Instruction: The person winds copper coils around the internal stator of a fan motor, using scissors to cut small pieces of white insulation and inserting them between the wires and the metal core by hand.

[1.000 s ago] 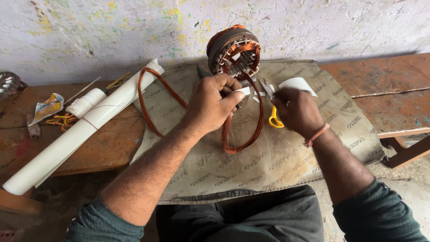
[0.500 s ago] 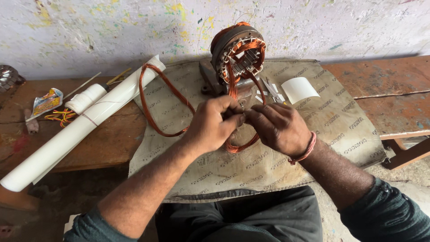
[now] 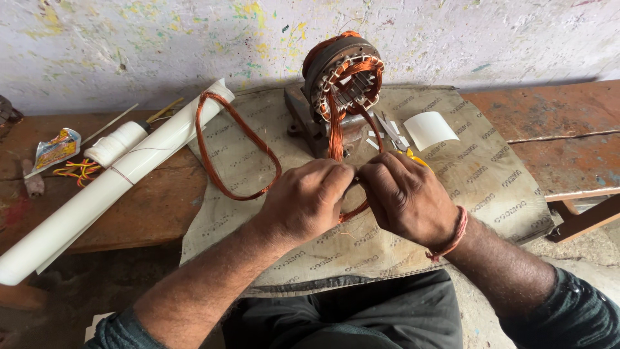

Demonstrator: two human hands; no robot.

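A motor stator with copper windings stands on a woven sack near the wall. A loop of copper wire coil hangs from its core down toward me. My left hand and my right hand meet knuckle to knuckle over the lower end of that coil, both pinching it. A second loose copper coil lies to the left on the sack. Scissors with yellow handles lie just behind my right hand.
A long white paper roll and a smaller white roll lie on the wooden bench at left, beside a small packet and coloured wires. A curled white paper piece rests right of the stator. A rusty bench extends right.
My right hand came away from the scissors and paper piece and joined my left hand on the coil. Both hands drew nearer to me, pulling the loop down from the stator.
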